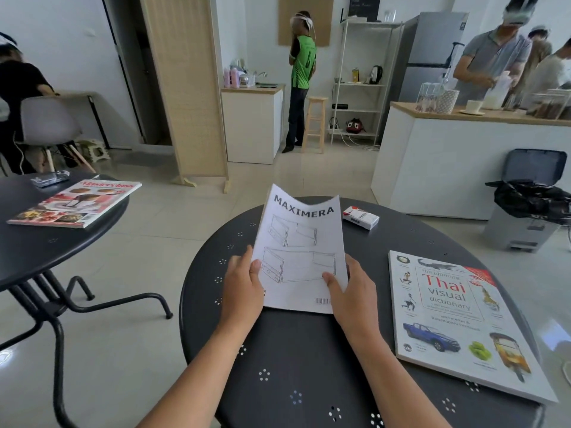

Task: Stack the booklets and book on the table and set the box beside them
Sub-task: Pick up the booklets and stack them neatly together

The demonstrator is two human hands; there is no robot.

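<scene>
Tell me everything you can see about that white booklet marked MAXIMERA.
The MAXIMERA booklet is thin white paper, printed with black line drawings of furniture panels and a barcode near its bottom edge. Both hands hold its lower part, the left hand and right hand each with a thumb on the cover. It is tilted up above the dark round table, and its top edge curls.

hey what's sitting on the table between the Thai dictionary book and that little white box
Nothing: in the head view, only bare dark table lies between the Thai visual dictionary and the small white box.
</scene>
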